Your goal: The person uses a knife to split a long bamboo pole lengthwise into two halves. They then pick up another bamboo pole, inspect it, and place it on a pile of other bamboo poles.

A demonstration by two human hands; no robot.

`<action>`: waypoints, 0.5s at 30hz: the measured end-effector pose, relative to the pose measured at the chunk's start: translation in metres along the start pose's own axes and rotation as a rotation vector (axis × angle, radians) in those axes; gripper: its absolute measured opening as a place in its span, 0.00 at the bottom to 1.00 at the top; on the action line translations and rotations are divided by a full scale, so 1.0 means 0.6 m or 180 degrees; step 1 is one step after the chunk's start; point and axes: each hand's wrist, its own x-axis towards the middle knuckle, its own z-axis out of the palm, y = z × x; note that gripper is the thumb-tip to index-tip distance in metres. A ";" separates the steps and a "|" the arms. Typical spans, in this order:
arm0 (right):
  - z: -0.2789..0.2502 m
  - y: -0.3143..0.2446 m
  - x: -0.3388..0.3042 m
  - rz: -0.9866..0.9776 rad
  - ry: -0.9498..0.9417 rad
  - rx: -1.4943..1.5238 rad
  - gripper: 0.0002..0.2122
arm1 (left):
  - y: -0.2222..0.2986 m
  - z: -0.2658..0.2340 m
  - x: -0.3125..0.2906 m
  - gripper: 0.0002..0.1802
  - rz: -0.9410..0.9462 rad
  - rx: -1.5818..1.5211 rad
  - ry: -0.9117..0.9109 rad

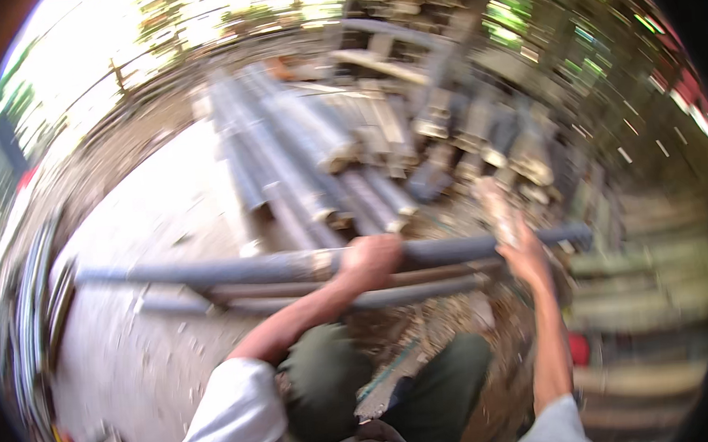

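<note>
A long grey bamboo pole (211,272) with a pale brown ring near its middle lies crosswise in front of my knees. My left hand (370,260) is wrapped round it, just right of that ring. Close to the pole's right end, my right hand (524,253) is closed on a short pale wooden piece (497,209) that points up and away from me. Motion smears this piece, so its exact kind is unclear. Beneath the grey pole run a thinner brown pole (293,289) and another grey pole (375,299).
A stack of thick grey bamboo poles (284,136) lies ahead, cut ends toward me. More cut pieces (478,124) are piled at far right. Thin rods (31,305) line the left side, beside pale ground (151,209). Blurred light-coloured poles (643,309) lie at right.
</note>
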 end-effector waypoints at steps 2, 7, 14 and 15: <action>0.033 -0.128 -0.011 -0.0399 -0.0158 0.0086 0.43 | -0.013 0.012 -0.002 0.14 0.0151 -0.0090 0.0302; 0.151 -0.438 -0.033 -0.2291 -0.0588 0.0553 0.43 | -0.015 0.009 -0.029 0.23 0.0135 -0.0631 0.0995; 0.393 -0.641 -0.098 -0.2647 -0.1687 -0.0592 0.44 | -0.009 0.044 0.027 0.12 0.0054 -0.0432 0.0734; 0.404 -0.646 -0.108 -0.2700 -0.1822 -0.0752 0.44 | -0.020 0.042 0.020 0.13 0.0139 -0.0647 0.0813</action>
